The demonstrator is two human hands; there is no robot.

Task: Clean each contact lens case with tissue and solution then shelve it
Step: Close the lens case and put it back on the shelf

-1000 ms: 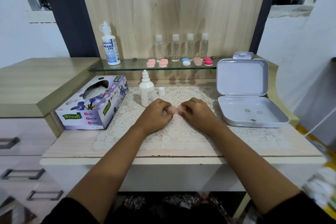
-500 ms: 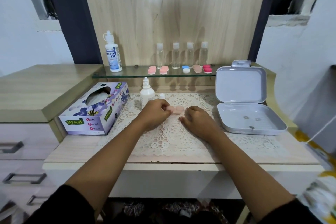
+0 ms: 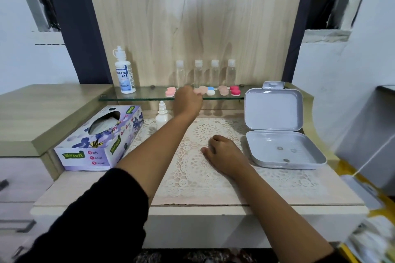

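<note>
The left hand (image 3: 188, 98) is stretched to the far glass shelf (image 3: 147, 94), fingers closed on a pale pink lens case (image 3: 199, 90) that sits at, or just over, the shelf between the other cases; whether it has touched the glass is hard to tell through the blur. The right hand (image 3: 224, 155) lies relaxed on the lace mat (image 3: 192, 168), holding nothing.

To the left of the case is a pink case (image 3: 170, 92); to its right a blue-and-white one (image 3: 211, 90), a beige one (image 3: 223, 90) and a red one (image 3: 235, 90). Four clear bottles (image 3: 206, 73) stand behind them. A dropper bottle (image 3: 162, 113) stands on the surface just below the reaching wrist, and an open grey box (image 3: 284, 151) lies to the right.

The row is tight, so a careless set-down could knock a neighbour off the shelf's near edge. The forearm could also tip the dropper bottle when drawn back.

The large bottle (image 3: 125, 74) on the left of the shelf reads "DREAM EYE". The tissue box (image 3: 94, 147) reads "Mysoft" and "Soft Facial Tissue".
</note>
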